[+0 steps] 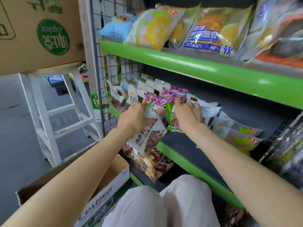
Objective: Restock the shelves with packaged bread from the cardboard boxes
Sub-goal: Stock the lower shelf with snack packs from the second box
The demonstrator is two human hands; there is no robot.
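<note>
My left hand grips the top of a white chocolate-bread packet, which hangs tilted over the front edge of the middle shelf. My right hand reaches into that shelf, fingers curled on the packets there, among purple-flowered packets and white ones. An open cardboard box stands on the floor at my left knee; its inside is hidden by my left arm.
The green-edged upper shelf carries large bread bags. More bread packets lie on the lowest shelf. A second cardboard box rests on a white stool at left. A wire grid closes the shelf's left side.
</note>
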